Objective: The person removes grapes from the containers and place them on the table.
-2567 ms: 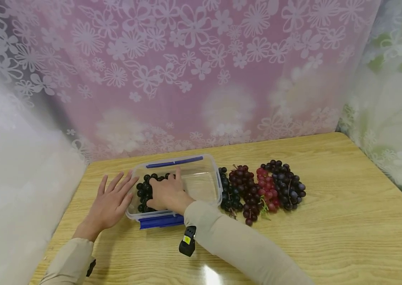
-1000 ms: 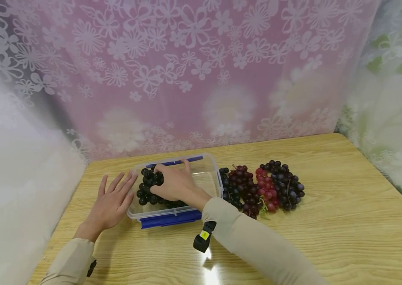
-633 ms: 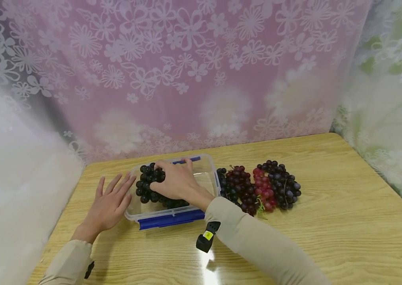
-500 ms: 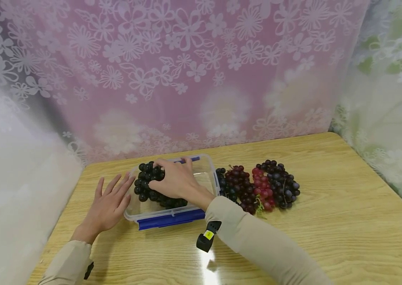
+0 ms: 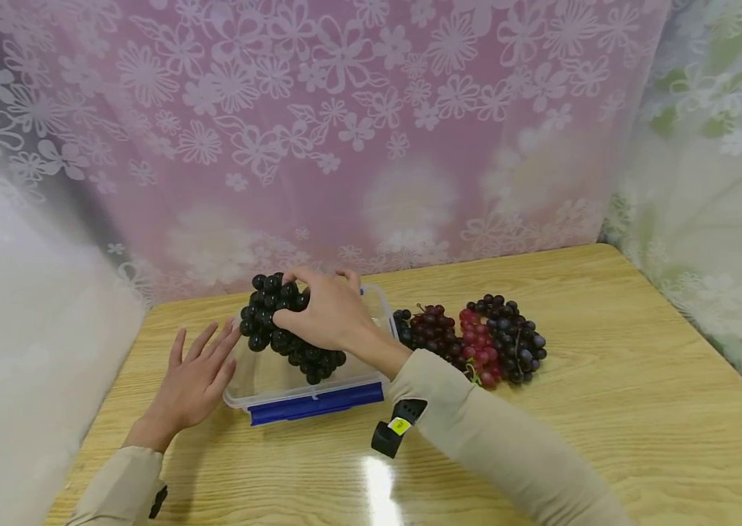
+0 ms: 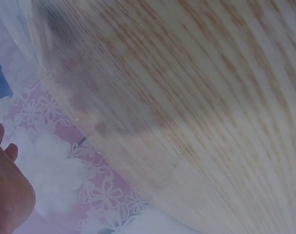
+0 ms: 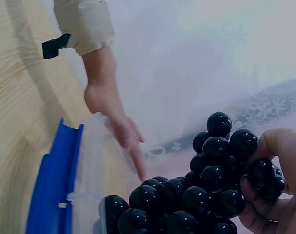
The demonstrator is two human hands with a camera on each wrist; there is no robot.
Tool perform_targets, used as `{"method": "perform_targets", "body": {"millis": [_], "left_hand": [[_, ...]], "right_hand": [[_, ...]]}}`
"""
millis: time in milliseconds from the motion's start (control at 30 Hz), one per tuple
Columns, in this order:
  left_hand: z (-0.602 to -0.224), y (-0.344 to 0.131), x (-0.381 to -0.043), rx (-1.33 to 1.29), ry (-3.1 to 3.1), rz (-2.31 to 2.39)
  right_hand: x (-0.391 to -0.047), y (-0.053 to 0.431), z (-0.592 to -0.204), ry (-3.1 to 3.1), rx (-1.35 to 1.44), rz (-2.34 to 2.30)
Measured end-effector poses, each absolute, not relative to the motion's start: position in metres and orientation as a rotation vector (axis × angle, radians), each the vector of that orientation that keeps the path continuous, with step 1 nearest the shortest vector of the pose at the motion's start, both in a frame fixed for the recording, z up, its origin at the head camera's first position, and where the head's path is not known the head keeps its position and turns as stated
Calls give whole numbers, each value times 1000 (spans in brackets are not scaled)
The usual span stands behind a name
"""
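Observation:
My right hand (image 5: 331, 310) grips a bunch of black grapes (image 5: 272, 310) between thumb and fingers. The bunch hangs above the clear plastic box (image 5: 245, 380), its lower end over the box's opening. In the right wrist view the glossy black grapes (image 7: 196, 195) fill the lower part, with thumb and fingertips curled round the stem end. Against the box's left side lies my left hand (image 5: 196, 380), fingers spread and straight, fingertips at the rim. The left wrist view catches only part of the left hand (image 6: 9, 190) at its left edge.
Right of the box, several grape bunches lie side by side on the wooden table (image 5: 574, 409): dark green grapes (image 5: 403, 329), dark red grapes (image 5: 436, 332), bright red grapes (image 5: 479, 343) and blackish-purple grapes (image 5: 518, 343). A blue latch flap (image 5: 318, 404) hangs along the box's front. Patterned curtains (image 5: 344, 146) stand behind.
The right hand has taken hold of the black grapes inside the box and raised them up above it. The left hand has stayed against the box's left side.

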State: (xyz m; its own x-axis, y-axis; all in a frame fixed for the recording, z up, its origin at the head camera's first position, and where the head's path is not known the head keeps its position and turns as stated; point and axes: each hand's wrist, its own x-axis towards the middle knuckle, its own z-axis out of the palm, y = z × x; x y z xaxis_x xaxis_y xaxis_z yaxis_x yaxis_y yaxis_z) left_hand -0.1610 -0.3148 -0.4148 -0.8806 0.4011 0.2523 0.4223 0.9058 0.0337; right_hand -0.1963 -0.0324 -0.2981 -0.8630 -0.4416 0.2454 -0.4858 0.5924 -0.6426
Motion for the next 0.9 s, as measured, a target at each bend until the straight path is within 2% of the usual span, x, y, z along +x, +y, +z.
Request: {"method": "perform_targets", "body": {"millis": [367,533,900], "left_hand": [[-416,-316,-162,-632,-2829,-183],[-415,-316,-160,-624,-2835,-189],[-416,-314,-160,-642,-2828,-184]], "right_hand": [[-203,3,-270,-2645,710,1394],[-209,25,-261,-2613,660,1363],[-224,97,-251,-2590,458,1319]]}}
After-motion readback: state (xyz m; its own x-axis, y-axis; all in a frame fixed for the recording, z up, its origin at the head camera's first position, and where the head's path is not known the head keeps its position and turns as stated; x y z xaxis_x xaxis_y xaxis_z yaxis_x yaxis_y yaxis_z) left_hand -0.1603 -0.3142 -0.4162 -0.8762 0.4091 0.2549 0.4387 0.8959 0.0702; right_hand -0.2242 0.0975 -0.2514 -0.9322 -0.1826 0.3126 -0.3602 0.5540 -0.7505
